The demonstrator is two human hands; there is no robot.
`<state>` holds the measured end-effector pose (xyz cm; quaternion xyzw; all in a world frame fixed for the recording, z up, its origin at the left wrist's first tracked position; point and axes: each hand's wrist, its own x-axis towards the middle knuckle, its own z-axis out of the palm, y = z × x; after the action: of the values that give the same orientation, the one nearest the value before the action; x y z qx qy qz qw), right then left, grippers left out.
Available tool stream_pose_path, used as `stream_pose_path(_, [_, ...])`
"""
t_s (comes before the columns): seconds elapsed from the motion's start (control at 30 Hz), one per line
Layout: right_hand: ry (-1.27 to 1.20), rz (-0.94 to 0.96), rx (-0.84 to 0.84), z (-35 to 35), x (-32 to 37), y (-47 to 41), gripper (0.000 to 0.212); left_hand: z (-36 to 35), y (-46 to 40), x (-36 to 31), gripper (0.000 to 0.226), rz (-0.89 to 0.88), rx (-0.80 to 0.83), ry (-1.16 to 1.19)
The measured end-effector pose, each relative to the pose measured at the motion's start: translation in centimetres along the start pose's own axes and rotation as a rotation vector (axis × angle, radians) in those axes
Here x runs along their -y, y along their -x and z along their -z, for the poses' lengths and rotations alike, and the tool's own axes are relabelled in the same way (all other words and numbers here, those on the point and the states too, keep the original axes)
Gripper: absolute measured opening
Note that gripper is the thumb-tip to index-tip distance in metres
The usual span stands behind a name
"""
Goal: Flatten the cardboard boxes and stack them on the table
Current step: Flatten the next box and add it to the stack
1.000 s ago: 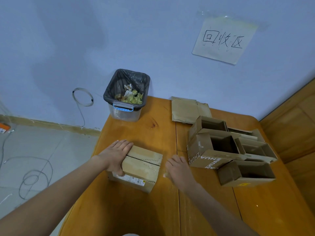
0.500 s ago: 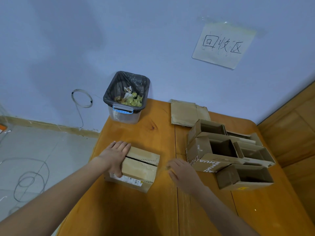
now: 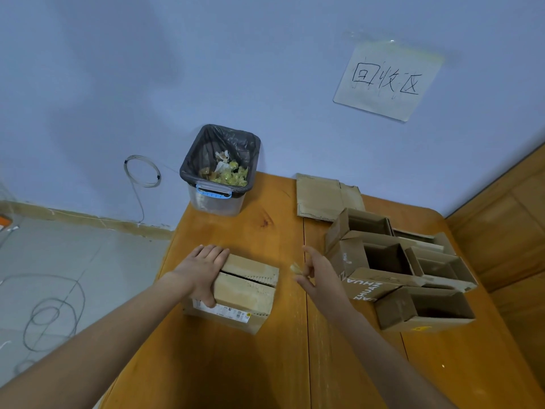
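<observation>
While left hand (image 3: 203, 271) grips one closed box (image 3: 240, 293); four open boxes (image 3: 392, 270) beside.

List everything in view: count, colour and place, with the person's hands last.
closed box: one, brown, near left of the table, top seam split.
open boxes: a cluster, count unclear, brown, right side of the table.
flattened cardboard: one pile, brown, far edge by the wall.
table: one, orange-brown wood.
bin: one, clear with a black liner and blue latch, far left corner, holding yellowish scraps.
paper sign: one, white, handwritten, on the wall.
cable coil: one, grey, on the wall.
left hand: holds the closed box's left end.
right hand: pinches a small pale scrap above the table.
</observation>
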<state>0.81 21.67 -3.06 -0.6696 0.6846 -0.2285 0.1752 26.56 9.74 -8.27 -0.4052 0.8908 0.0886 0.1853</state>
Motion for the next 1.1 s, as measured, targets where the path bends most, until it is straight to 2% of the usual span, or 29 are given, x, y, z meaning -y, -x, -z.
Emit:
stream_pose_path(0.17, [0.112,0.070,0.040,-0.4,0.4,-1.3,0.022,0.5,-0.1,-0.3,0.126,0.003,-0.005,0.007])
stream_pose_path(0.33, [-0.042,0.046,0.019,-0.7,1.2,-2.5,0.012,0.8,-0.4,-0.2,0.126,0.002,-0.037,0.018])
stream_pose_path(0.43, [-0.192,-0.010,0.047,-0.8,1.7,-3.2,0.022,1.0,-0.7,0.0,0.126,0.010,-0.067,0.026])
stream_pose_path(0.53, [-0.216,-0.060,0.045,-1.1,2.0,-3.8,0.035,1.1,-1.3,0.2,0.127,0.016,-0.071,0.043])
stream_pose_path(0.67, [-0.224,-0.133,0.016,-1.5,2.5,-4.8,0.028,1.7,-2.3,0.7,0.127,0.024,-0.094,0.052])
stream_pose_path(0.83, [-0.197,-0.160,-0.063,-1.6,2.7,-7.0,0.035,3.3,-4.2,1.8,0.126,0.046,-0.139,0.039])
stream_pose_path(0.93, [-0.263,-0.173,-0.090,-1.5,2.9,-8.8,0.027,4.2,-5.5,2.6,0.125,0.059,-0.151,0.017])
stream_pose_path(1.03, [-0.349,-0.151,-0.129,-1.4,3.1,-10.6,0.003,5.0,-6.8,3.5,0.124,0.065,-0.149,0.010])
stream_pose_path(1.1, [-0.383,-0.147,-0.167,-1.5,3.1,-12.0,0.014,5.5,-7.7,4.0,0.124,0.065,-0.154,0.005])
